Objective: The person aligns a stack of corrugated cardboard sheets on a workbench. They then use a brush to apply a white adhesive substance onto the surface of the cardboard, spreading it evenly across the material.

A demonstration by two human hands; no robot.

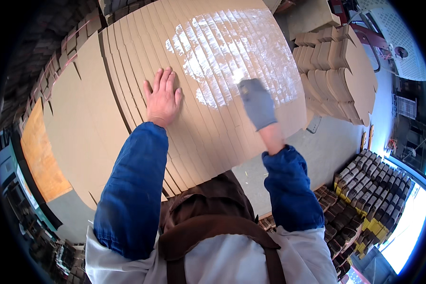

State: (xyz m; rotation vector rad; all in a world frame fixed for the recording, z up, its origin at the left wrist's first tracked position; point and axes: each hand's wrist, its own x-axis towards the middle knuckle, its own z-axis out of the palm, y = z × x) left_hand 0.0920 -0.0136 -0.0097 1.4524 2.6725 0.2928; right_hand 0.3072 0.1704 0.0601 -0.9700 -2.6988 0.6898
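Overlapping brown cardboard sheets (199, 137) lie fanned out before me, their edges stepped in narrow strips. My bare left hand (163, 98) rests flat on them, fingers spread, left of a shiny white wet coating (213, 52). That coating covers the far right part of the strips in streaks. Over its near edge is my right hand (258, 104), in a grey glove and slightly blurred. Its fingers are curled, with a small bright white patch at their tips; whatever they hold is hidden. Blue sleeves cover both forearms.
Stacked shaped cardboard pieces (336, 71) stand at the right. Bundles of dark pieces with yellow parts (374, 189) sit at the lower right. A wooden board (42, 151) is at the left edge, and more cardboard stacks (71, 47) line the far left.
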